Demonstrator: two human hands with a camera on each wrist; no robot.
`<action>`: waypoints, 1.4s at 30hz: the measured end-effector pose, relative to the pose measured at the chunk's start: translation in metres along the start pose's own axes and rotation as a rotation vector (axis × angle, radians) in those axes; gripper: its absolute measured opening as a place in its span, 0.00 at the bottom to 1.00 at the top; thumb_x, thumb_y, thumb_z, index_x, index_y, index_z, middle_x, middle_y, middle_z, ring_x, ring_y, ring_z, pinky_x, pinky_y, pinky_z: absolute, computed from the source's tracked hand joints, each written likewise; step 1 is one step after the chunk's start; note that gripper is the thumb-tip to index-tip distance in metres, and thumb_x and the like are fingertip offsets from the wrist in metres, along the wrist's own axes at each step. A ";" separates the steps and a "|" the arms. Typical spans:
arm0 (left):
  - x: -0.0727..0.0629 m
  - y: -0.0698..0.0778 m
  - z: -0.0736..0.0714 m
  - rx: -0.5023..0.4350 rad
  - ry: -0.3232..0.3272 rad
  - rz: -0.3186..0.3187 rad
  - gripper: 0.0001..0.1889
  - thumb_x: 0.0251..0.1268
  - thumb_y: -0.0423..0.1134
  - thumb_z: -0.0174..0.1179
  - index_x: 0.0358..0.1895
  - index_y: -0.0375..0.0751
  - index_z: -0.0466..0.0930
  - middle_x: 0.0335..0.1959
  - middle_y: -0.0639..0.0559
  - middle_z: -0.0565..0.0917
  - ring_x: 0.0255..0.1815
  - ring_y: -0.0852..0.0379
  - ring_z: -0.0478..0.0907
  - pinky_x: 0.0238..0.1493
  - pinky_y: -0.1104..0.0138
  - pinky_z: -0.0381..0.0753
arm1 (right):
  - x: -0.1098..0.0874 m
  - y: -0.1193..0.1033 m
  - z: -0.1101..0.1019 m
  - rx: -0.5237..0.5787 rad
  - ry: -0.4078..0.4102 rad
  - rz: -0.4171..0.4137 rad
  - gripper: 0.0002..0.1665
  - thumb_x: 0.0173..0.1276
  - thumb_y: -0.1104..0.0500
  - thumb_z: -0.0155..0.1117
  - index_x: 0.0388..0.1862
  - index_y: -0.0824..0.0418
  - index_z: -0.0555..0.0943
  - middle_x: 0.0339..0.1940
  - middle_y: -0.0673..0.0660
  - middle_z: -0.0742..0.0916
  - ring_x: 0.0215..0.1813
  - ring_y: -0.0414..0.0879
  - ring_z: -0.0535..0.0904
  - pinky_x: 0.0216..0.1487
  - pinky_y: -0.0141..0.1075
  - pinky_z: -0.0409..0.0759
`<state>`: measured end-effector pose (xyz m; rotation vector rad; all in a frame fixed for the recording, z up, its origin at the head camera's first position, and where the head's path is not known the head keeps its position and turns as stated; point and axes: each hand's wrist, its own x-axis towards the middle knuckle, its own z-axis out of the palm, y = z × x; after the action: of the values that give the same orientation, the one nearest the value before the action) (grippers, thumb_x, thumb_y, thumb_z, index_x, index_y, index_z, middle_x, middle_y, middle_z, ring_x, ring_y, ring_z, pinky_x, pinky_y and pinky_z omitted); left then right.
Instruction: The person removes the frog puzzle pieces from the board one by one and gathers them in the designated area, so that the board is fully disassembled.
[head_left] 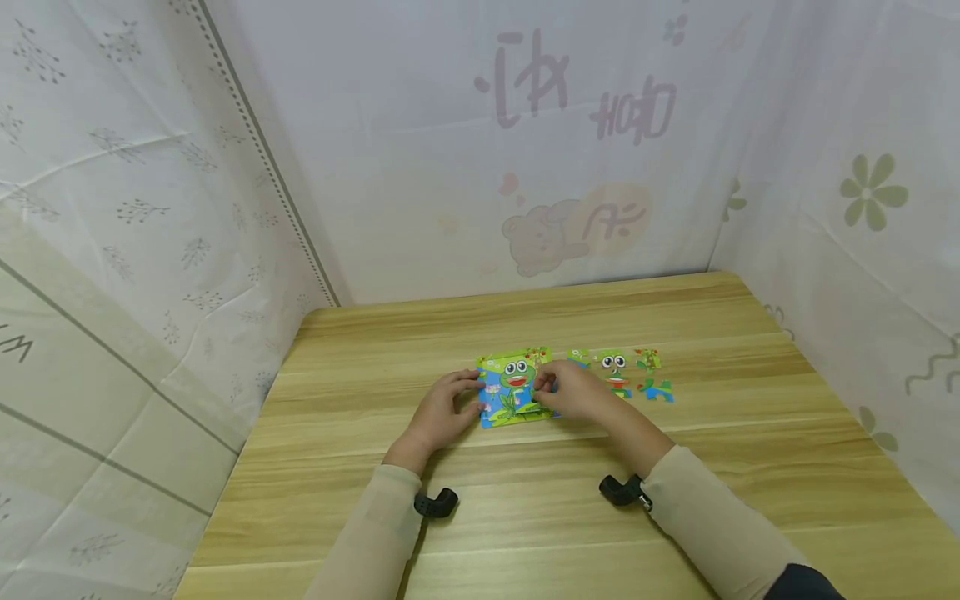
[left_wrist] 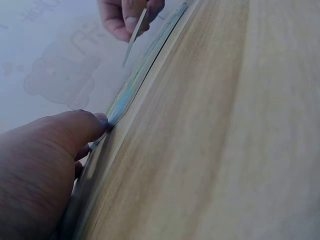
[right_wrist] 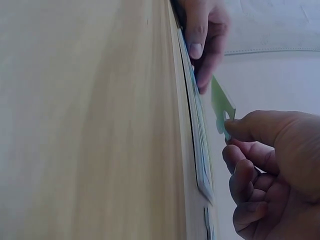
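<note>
A frog jigsaw puzzle board [head_left: 517, 418] lies flat on the wooden table, showing a green frog with big eyes and a red mouth. At its left edge my left hand [head_left: 442, 410] touches the board with spread thumb and fingers; its thumb [left_wrist: 90, 127] is on the near corner in the left wrist view. Above the board's right part, my right hand [head_left: 576, 390] pinches a thin green puzzle piece [right_wrist: 221, 102] between thumb and finger. That piece is tilted up, clear of the board. My right hand hides the board's right side.
Loose puzzle pieces lie right of the board: one with frog eyes [head_left: 613, 362], a blue-green one [head_left: 657, 390], one with red spots [head_left: 648, 359] and a green one [head_left: 577, 356]. Printed curtains [head_left: 420, 167] surround the wooden table [head_left: 525, 517].
</note>
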<state>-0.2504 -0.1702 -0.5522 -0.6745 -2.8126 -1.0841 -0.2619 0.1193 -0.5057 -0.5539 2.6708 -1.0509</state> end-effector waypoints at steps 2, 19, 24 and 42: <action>0.000 0.000 0.000 0.002 -0.001 -0.004 0.20 0.72 0.47 0.68 0.63 0.47 0.84 0.73 0.55 0.74 0.77 0.51 0.66 0.79 0.55 0.65 | -0.004 0.004 -0.004 -0.004 0.009 0.002 0.05 0.71 0.55 0.73 0.38 0.51 0.84 0.33 0.48 0.83 0.34 0.43 0.79 0.32 0.35 0.80; -0.001 0.002 0.000 -0.010 0.016 0.007 0.20 0.70 0.44 0.70 0.62 0.44 0.85 0.73 0.54 0.75 0.77 0.48 0.67 0.78 0.53 0.66 | -0.039 0.029 -0.028 -0.060 0.073 -0.029 0.05 0.68 0.60 0.74 0.36 0.53 0.84 0.34 0.48 0.83 0.36 0.43 0.78 0.36 0.35 0.82; -0.001 0.002 -0.001 0.008 0.013 0.006 0.20 0.71 0.45 0.70 0.62 0.45 0.84 0.73 0.54 0.74 0.77 0.49 0.67 0.78 0.53 0.67 | -0.048 0.038 -0.030 -0.058 0.083 -0.008 0.07 0.69 0.59 0.74 0.35 0.52 0.83 0.35 0.48 0.82 0.38 0.43 0.77 0.38 0.35 0.81; -0.002 0.002 -0.002 0.003 0.017 0.012 0.20 0.71 0.45 0.70 0.62 0.45 0.84 0.73 0.52 0.75 0.77 0.47 0.67 0.77 0.50 0.68 | -0.071 0.052 -0.033 -0.039 0.050 0.009 0.05 0.69 0.59 0.74 0.36 0.52 0.84 0.31 0.47 0.83 0.33 0.42 0.77 0.32 0.32 0.79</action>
<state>-0.2484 -0.1708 -0.5502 -0.6776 -2.7923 -1.0779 -0.2228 0.2041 -0.5134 -0.5288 2.7398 -1.0257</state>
